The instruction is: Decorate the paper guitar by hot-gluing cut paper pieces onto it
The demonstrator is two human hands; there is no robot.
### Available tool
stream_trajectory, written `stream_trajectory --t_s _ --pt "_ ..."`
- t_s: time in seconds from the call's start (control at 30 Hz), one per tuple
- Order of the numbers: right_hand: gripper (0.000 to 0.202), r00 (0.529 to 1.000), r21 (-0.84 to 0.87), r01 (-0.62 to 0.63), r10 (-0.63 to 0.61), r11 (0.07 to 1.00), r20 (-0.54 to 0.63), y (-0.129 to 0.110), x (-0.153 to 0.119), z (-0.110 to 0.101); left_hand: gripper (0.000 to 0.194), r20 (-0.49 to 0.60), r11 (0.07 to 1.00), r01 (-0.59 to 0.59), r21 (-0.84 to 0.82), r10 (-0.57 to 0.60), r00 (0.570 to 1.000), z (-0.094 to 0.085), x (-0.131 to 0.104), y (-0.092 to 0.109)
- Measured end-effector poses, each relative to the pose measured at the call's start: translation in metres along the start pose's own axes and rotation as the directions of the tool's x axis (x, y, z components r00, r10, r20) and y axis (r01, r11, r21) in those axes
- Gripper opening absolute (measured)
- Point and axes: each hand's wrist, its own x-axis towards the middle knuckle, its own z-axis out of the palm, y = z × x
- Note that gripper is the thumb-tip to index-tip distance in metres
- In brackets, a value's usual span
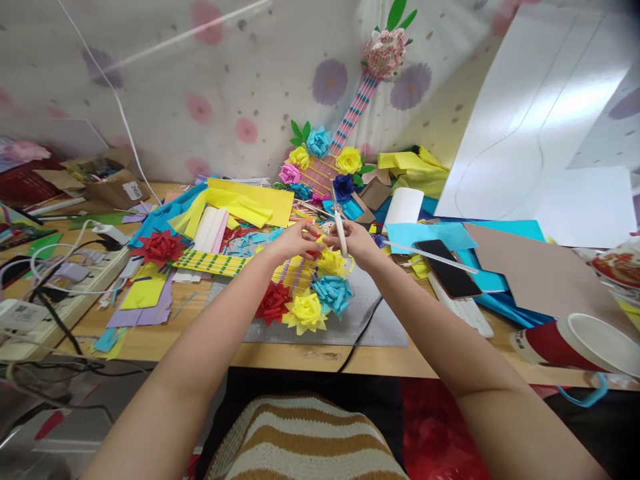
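Observation:
A paper-craft guitar lies on the table, its yellow neck [215, 262] banded in green and strung lengthwise. Paper flowers edge its body: a red flower [273, 303], a yellow flower [305, 312] and a blue flower [333, 294] nearest me. My left hand [294, 241] is over the body, fingers curled at a small red and yellow paper bit; what they grip is partly hidden. My right hand [356, 241] is closed on white-handled scissors [341, 235], blades pointing up and away. Both hands are close together. A red flower [160, 248] sits at the neck's left end.
A finished-looking flowered guitar [320, 175] leans on the back curtain. Paper scraps and yellow sheets [265, 200] lie behind my hands. At right are a phone [449, 268], grey card [540, 267] and a cup [575, 341]; at left, a power strip [85, 293] with cables.

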Motion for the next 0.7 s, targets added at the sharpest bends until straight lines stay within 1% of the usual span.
stream_trajectory --t_s 0.07,0.17,0.2,0.27,0.33,0.4,0.5,0.6,0.7 --pt "0.052 0.997 0.069 0.014 -0.009 0.997 -0.081 0.001 0.002 0.003 0.033 -0.041 0.990 0.043 -0.137 -0.049 0.998 0.004 -0.002 -0.002" --pt "0.053 0.987 0.181 0.035 -0.006 0.983 -0.161 0.003 0.003 0.009 0.022 -0.034 0.928 0.088 -0.362 -0.108 0.994 0.015 -0.006 -0.007" --pt "0.053 0.984 0.211 0.041 -0.003 0.977 -0.176 0.004 0.003 0.012 0.019 -0.050 0.902 0.082 -0.424 -0.114 0.992 0.018 -0.007 -0.008" --pt "0.053 0.980 0.264 0.052 0.002 0.963 -0.200 0.005 0.002 0.016 0.012 -0.122 0.855 0.038 -0.517 -0.117 0.986 0.026 -0.009 -0.009" --pt "0.055 0.977 0.309 0.057 0.011 0.949 -0.213 0.005 0.000 0.021 0.009 -0.213 0.825 -0.015 -0.565 -0.128 0.969 0.032 -0.011 -0.008" --pt "0.056 0.974 0.345 0.055 0.026 0.937 -0.225 0.004 -0.002 0.025 0.007 -0.277 0.807 -0.051 -0.589 -0.142 0.950 0.037 -0.013 -0.007" --pt "0.057 0.968 0.369 0.057 0.039 0.928 -0.247 0.003 -0.006 0.031 0.007 -0.319 0.777 -0.080 -0.624 -0.159 0.934 0.042 -0.016 -0.004" --pt "0.057 0.966 0.358 0.071 0.026 0.931 -0.259 0.003 -0.008 0.036 0.006 -0.348 0.759 -0.105 -0.643 -0.167 0.922 0.045 -0.017 -0.003" --pt "0.058 0.975 0.287 0.058 0.008 0.956 -0.224 0.003 -0.009 0.031 0.006 -0.388 0.771 -0.127 -0.624 -0.164 0.907 0.043 -0.017 -0.005"
